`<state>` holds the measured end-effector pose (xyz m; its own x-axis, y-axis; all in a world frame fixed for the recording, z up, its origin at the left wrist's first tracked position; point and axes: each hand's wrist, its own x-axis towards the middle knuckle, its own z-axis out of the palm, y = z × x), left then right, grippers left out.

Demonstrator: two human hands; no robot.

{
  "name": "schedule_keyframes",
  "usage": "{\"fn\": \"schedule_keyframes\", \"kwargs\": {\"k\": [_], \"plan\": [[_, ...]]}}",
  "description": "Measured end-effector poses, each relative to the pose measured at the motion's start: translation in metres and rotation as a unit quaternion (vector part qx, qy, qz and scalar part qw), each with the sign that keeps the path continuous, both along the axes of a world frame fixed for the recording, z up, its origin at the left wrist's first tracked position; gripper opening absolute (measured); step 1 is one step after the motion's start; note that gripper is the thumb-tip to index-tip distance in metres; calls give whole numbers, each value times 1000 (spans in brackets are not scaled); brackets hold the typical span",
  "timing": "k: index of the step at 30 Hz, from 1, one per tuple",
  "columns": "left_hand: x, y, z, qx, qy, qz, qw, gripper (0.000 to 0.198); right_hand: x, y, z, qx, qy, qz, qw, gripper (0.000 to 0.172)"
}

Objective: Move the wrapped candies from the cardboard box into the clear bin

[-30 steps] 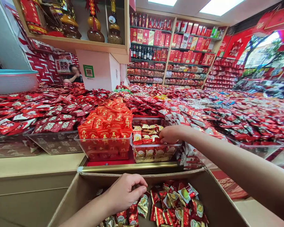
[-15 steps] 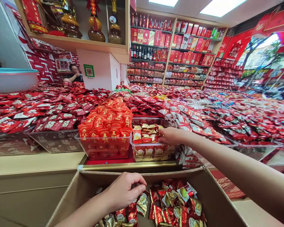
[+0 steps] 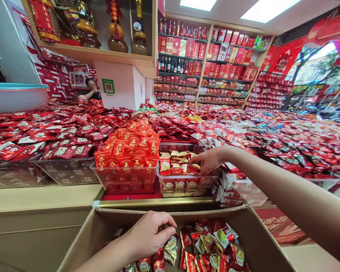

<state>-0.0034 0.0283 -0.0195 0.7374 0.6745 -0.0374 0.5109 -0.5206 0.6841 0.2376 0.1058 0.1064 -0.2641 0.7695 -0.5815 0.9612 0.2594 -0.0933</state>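
Note:
My right hand (image 3: 211, 160) reaches into a clear plastic bin (image 3: 187, 176), its index finger stretched out over the wrapped candies (image 3: 180, 165) there, holding nothing that I can see. These candies have red and gold wrappers with a durian picture, and they line the bin in rows. Lower down, my left hand (image 3: 157, 232) hovers over an open cardboard box (image 3: 260, 238), fingers curled and thumb close to the index finger. Whatever may be inside that curl is hidden. More durian candies (image 3: 212, 245) lie loose in the box beneath it.
Left of the durian bin, another clear bin (image 3: 123, 177) is heaped with orange-red packets (image 3: 133, 145). Heaps of red candies (image 3: 70, 128) spread along the counter on both sides. A wooden cabinet (image 3: 96, 53) overhangs at upper left. One person (image 3: 90, 90) is farther back.
My right hand has shifted slightly right, and its index finger now points out over the candies. My left hand has stayed almost in place above the box. The view has moved slightly.

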Motion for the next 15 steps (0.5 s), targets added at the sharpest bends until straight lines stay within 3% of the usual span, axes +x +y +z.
{"fn": "schedule_keyframes", "kwargs": {"k": [5,12,15], "plan": [[0,0,2,14,5,3,1000,20,-4,1,-1,32,-15,11,999,63],[0,-1,4,15,10,0,1000,20,1,1,3,5,14,16,1000,60],[1,-1,4,15,12,5,1000,21,2,2,2,29,-4,35,999,50]]}}
